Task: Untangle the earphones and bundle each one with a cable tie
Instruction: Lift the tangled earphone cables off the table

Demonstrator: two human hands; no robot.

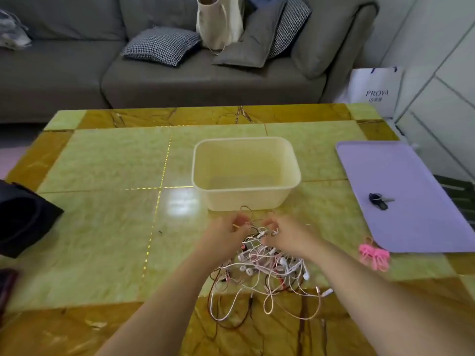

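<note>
Now both hands [226, 231] [288, 236] pinch thin tangled earphones [259, 265] (white, pink cords)

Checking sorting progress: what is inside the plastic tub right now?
The plastic tub looks empty; its pale bottom shows through. All earphones lie tangled on the table in front of it. Its near inner corner is hidden by the front wall.

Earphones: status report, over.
Both hands in the earphone tangle: left hand and right hand pinching wires at its far edge. Nothing separated yet. Pink cable ties untouched, right of the pile. Tub empty, just beyond the hands.
</note>
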